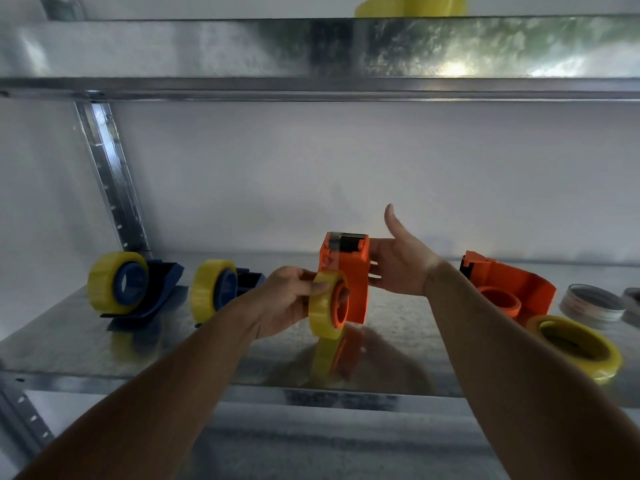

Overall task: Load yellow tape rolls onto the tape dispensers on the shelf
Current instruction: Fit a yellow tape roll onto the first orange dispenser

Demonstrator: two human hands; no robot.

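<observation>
The left hand (289, 299) pinches the yellow tape roll (326, 304) by its outer band, thumb on the near face and fingers curled round the far side, and holds it against the orange hub of the upright orange plastic tape dispenser (348, 277). The right hand (401, 263) braces that dispenser from its right side: the fingertips press its wall and the thumb stands up free, so it reads as a steadying push more than a clasp.

The roll looks light and rigid, a hard core under smooth, glossy wound film, so it should bear a firm pinch on the rim without deforming, though the slick surface may slip if held loosely. The rim is the sensible place to hold, leaving the core clear for the hub. The dispenser seems light and liable to tip or slide on the smooth galvanised metal shelf (86, 344), which is why the brace matters.

To the left stand two blue tape dispensers, the far one (138, 292) and the nearer one (228, 289), each already carrying a yellow roll. To the right a second orange dispenser (512, 285) lies on its side with its hub bare, and a loose yellow roll (576, 346) lies flat just beside it at the shelf edge. Two shallow round tins (592, 306) sit further right. Nothing blocks the hub in hand.
</observation>
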